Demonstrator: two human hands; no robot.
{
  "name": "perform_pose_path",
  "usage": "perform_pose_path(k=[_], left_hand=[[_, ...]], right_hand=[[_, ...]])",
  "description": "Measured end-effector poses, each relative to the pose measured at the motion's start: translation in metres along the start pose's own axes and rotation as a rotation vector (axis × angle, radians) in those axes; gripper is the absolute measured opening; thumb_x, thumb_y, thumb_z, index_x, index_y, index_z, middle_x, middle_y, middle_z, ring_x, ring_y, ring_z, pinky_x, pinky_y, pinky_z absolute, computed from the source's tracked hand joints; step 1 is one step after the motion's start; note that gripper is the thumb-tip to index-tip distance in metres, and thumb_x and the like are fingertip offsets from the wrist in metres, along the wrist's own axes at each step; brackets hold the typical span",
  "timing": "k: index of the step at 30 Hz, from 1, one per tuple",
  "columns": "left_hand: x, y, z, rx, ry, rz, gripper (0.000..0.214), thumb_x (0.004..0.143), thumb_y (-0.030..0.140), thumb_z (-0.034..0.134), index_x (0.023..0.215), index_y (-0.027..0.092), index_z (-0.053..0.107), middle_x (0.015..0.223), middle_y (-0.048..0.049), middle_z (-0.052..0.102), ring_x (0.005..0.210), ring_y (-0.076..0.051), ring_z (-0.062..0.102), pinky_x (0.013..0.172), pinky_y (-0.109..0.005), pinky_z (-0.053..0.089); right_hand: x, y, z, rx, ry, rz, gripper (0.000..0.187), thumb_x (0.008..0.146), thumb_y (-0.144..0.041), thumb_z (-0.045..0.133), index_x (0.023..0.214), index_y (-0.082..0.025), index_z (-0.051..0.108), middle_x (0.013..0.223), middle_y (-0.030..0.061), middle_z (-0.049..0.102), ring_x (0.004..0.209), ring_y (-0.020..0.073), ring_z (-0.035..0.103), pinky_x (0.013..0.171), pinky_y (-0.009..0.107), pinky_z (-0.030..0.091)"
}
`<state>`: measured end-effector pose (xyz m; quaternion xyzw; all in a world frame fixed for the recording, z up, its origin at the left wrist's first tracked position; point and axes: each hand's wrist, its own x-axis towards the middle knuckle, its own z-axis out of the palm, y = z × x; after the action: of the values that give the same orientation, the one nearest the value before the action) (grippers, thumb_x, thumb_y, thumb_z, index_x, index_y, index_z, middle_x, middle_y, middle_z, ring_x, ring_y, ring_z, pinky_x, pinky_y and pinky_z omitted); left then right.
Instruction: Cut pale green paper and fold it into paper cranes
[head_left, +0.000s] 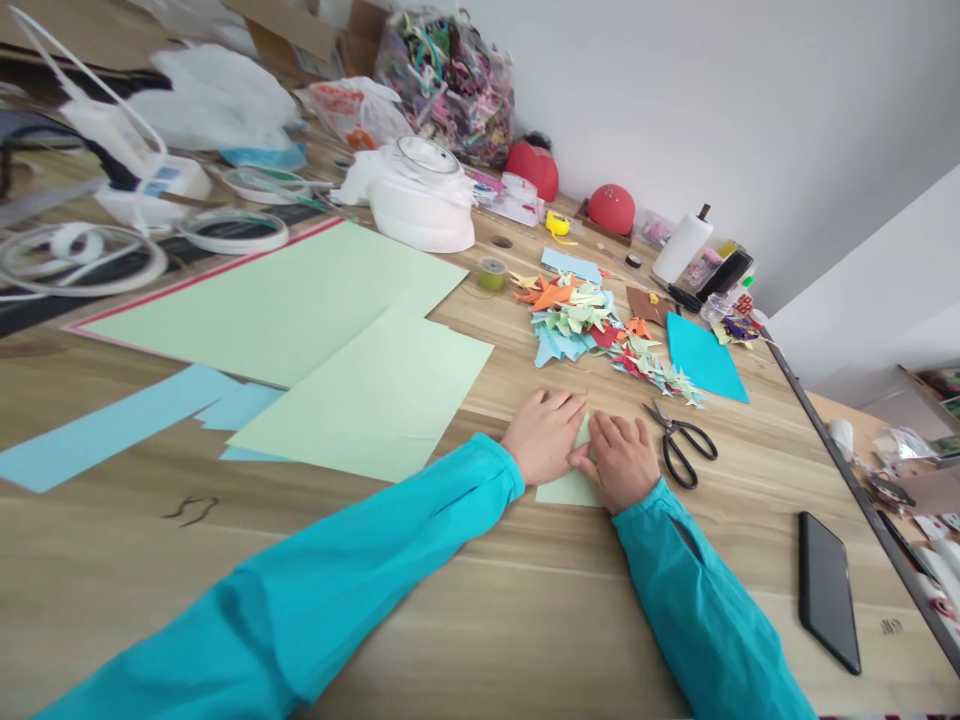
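Left hand (546,437) lies flat, fingers slightly apart, on small green paper (568,491); right hand (624,462) presses it too, can't tell if those fingers pinch. Scissors (670,425) sit just right, folded-paper pile (574,318) far, larger green sheets (375,400) left.

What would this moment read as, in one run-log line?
left hand: on small green paper | right hand: on same paper | nearby: scissors beside right hand | beyond hands: folded paper pieces
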<state>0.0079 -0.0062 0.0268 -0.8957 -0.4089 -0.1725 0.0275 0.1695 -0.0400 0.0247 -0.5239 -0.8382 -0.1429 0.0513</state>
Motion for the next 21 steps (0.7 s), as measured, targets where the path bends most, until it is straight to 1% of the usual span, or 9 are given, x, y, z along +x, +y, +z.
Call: perform_pose_path(k=[2, 8, 14, 16, 18, 21], left_hand=[[0.0, -0.0007, 0.001, -0.002, 0.007, -0.004, 0.048, 0.089, 0.04, 0.045, 0.125, 0.01, 0.055, 0.136, -0.0135, 0.052, 0.117, -0.027, 0.046, 0.091, -0.043, 0.036], [-0.0006, -0.0001, 0.0023, 0.004, 0.01, -0.026, 0.052, 0.087, 0.041, 0.047, 0.129, 0.01, 0.053, 0.144, -0.0147, 0.043, 0.119, -0.029, 0.046, 0.091, -0.043, 0.036], [-0.0009, -0.0002, 0.0014, 0.02, 0.0, -0.065, 0.062, 0.086, 0.045, 0.047, 0.134, 0.004, 0.046, 0.147, -0.0192, 0.037, 0.118, -0.031, 0.046, 0.092, -0.043, 0.036], [-0.0008, -0.0002, 0.0007, 0.024, 0.001, -0.087, 0.064, 0.085, 0.046, 0.048, 0.134, 0.004, 0.045, 0.147, -0.0197, 0.035, 0.118, -0.031, 0.046, 0.092, -0.042, 0.036], [-0.0007, -0.0003, 0.0, 0.022, -0.004, -0.084, 0.061, 0.085, 0.045, 0.049, 0.133, 0.007, 0.048, 0.147, -0.0175, 0.037, 0.118, -0.031, 0.045, 0.092, -0.042, 0.036], [-0.0006, -0.001, -0.0002, 0.015, -0.007, -0.038, 0.051, 0.087, 0.044, 0.048, 0.127, 0.014, 0.055, 0.143, -0.0122, 0.045, 0.117, -0.031, 0.045, 0.093, -0.044, 0.036]], right_hand=[[-0.0001, -0.0002, 0.0002, -0.006, 0.002, 0.003, 0.057, 0.091, -0.055, 0.041, 0.126, -0.013, 0.056, 0.129, 0.0166, 0.057, 0.116, 0.03, 0.05, 0.101, 0.052, 0.031], [-0.0012, -0.0011, 0.0015, -0.003, 0.005, 0.014, 0.056, 0.092, -0.055, 0.04, 0.126, -0.013, 0.056, 0.13, 0.0162, 0.057, 0.117, 0.0301, 0.05, 0.101, 0.053, 0.031], [-0.0015, -0.0008, 0.0029, -0.008, 0.019, 0.015, 0.056, 0.092, -0.055, 0.038, 0.125, -0.014, 0.057, 0.13, 0.0163, 0.057, 0.116, 0.0297, 0.049, 0.101, 0.051, 0.031], [-0.0014, -0.001, 0.0023, -0.003, 0.014, 0.015, 0.057, 0.092, -0.056, 0.037, 0.126, -0.014, 0.056, 0.13, 0.0163, 0.057, 0.117, 0.0297, 0.049, 0.101, 0.051, 0.031], [-0.0013, -0.0015, 0.0016, -0.002, 0.007, 0.015, 0.058, 0.092, -0.057, 0.037, 0.127, -0.014, 0.056, 0.13, 0.0165, 0.057, 0.117, 0.03, 0.049, 0.101, 0.052, 0.031], [-0.001, -0.0017, 0.0019, -0.006, 0.004, 0.017, 0.059, 0.091, -0.058, 0.039, 0.127, -0.014, 0.056, 0.13, 0.0169, 0.057, 0.116, 0.0303, 0.049, 0.101, 0.052, 0.031]])
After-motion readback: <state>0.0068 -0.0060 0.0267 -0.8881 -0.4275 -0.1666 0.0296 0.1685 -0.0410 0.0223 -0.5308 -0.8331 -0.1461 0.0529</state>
